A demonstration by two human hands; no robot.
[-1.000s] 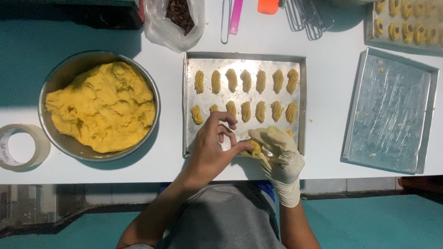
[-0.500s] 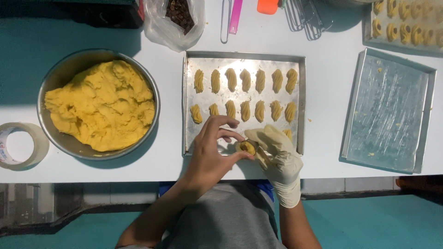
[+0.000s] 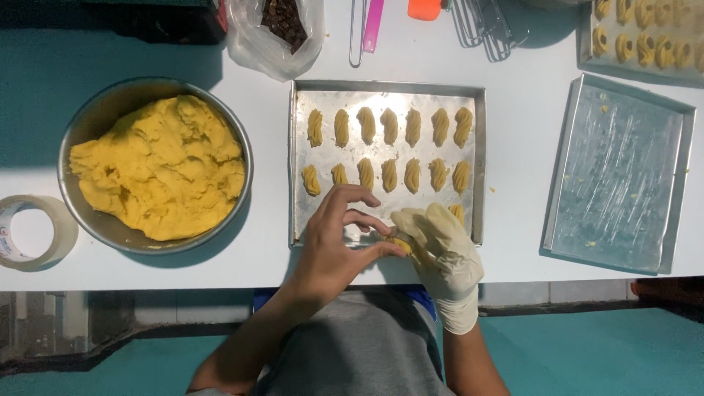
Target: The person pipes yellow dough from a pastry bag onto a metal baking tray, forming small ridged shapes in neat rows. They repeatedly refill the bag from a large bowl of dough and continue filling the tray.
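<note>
Yellow dough lump (image 3: 400, 244) sat pinched between both hands — bare left hand (image 3: 334, 246), gloved right hand (image 3: 440, 253) — over the baking tray (image 3: 312, 92), handy for setting down.

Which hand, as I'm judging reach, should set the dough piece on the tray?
Probably right: the right hand cradles the dough piece by the tray; the left hand only pinches it.

Bare left hand (image 3: 334, 246) and gloved right hand (image 3: 440, 246) pinch dough piece (image 3: 400, 244).

A small yellow dough piece (image 3: 400, 244) sits pinched between both hands, over the baking tray's (image 3: 389, 92) near edge.
</note>
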